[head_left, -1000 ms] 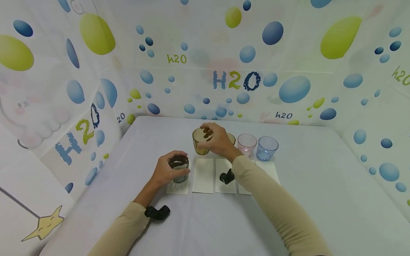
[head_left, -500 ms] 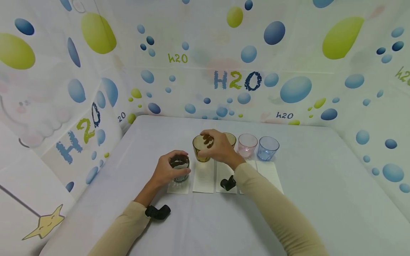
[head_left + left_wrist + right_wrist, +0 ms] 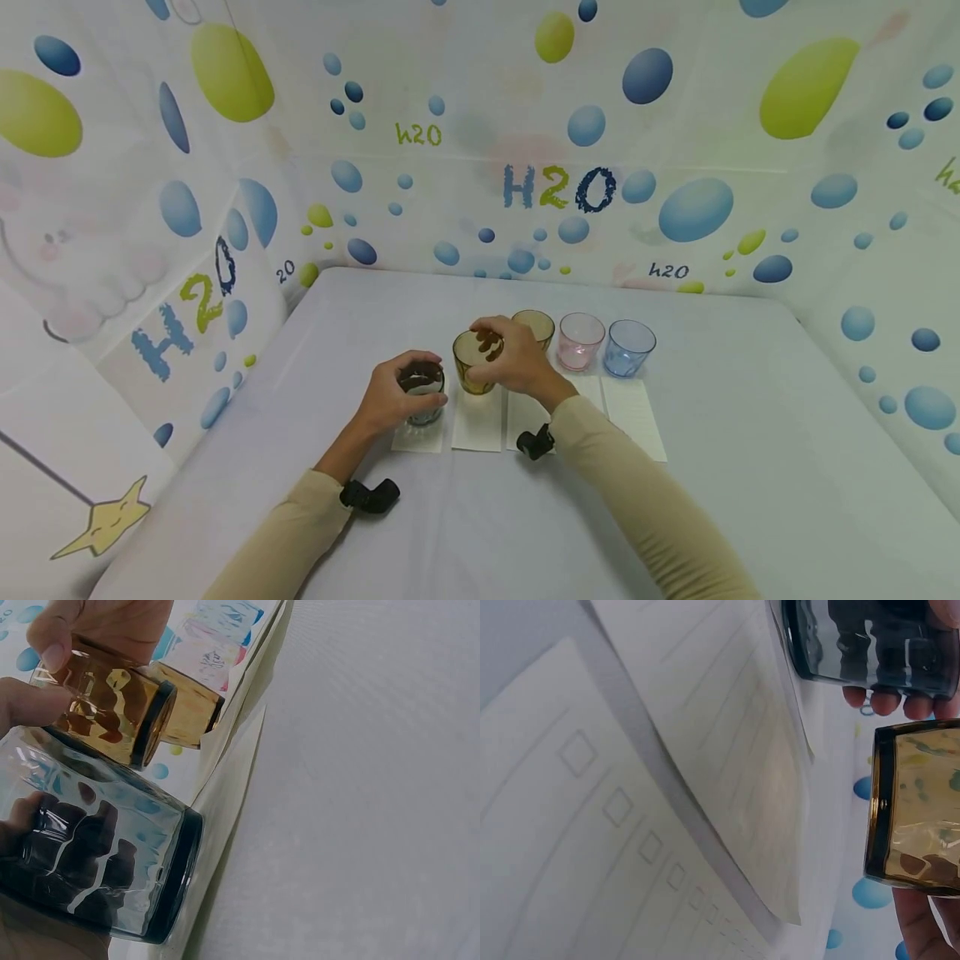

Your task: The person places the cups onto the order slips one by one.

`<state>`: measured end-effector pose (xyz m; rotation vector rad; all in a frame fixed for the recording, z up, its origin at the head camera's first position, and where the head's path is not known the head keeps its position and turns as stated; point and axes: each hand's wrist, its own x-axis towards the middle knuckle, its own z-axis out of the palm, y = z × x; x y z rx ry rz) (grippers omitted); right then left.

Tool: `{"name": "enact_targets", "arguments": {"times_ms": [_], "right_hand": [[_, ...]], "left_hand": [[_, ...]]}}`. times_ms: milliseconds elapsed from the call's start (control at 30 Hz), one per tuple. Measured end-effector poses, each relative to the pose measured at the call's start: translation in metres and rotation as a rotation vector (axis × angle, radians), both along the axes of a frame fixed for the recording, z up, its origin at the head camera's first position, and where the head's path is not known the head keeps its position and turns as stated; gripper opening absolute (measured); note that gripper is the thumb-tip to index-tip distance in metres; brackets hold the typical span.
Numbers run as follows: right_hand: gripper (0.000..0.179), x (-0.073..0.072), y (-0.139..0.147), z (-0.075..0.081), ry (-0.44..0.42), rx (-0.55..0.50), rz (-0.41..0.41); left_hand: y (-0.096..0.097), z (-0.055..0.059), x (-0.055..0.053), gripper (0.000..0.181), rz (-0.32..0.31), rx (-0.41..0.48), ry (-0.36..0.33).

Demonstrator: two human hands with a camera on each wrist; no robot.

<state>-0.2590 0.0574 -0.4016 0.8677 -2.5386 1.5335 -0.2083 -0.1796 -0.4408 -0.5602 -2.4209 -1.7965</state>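
In the head view my left hand [image 3: 386, 398] grips a dark grey-blue drinking glass [image 3: 112, 847], fingers wrapped round its side. This glass is upright over the leftmost paper sheet [image 3: 416, 442], its base at or very near the paper. My right hand [image 3: 523, 360] holds an amber glass [image 3: 468, 363] between thumb and fingers. In the right wrist view that amber glass [image 3: 926, 814] hangs apart from the paper, over the far end of the second sheet [image 3: 477, 425]. A second amber glass [image 3: 538, 323] stands behind my right hand, partly hidden.
A pink glass [image 3: 580, 343] and a blue glass [image 3: 628, 350] stand to the right of the second amber glass. More paper sheets [image 3: 636, 417] lie in a row before them, with lines and small boxes visible close up. A patterned backdrop [image 3: 450, 200] borders the white table [image 3: 712, 375].
My right hand has brought the amber glass nearer to me and lower, from behind the second sheet to over its far end. My left hand has stayed on the dark glass.
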Motion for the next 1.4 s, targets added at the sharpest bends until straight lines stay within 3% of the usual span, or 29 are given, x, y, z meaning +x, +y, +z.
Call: {"name": "enact_targets", "arguments": {"times_ms": [267, 933, 1400], "right_hand": [[0.057, 0.007, 0.002, -0.004, -0.029, 0.004, 0.013], [0.061, 0.017, 0.003, -0.014, -0.071, 0.039, 0.066], [0.058, 0.019, 0.006, -0.023, -0.031, 0.052, 0.076]], "left_hand": [[0.001, 0.003, 0.000, 0.053, -0.003, 0.018, 0.005], [0.000, -0.001, -0.001, 0.054, -0.016, 0.046, 0.013], [-0.001, -0.003, -0.001, 0.055, -0.023, 0.046, 0.032]]}}
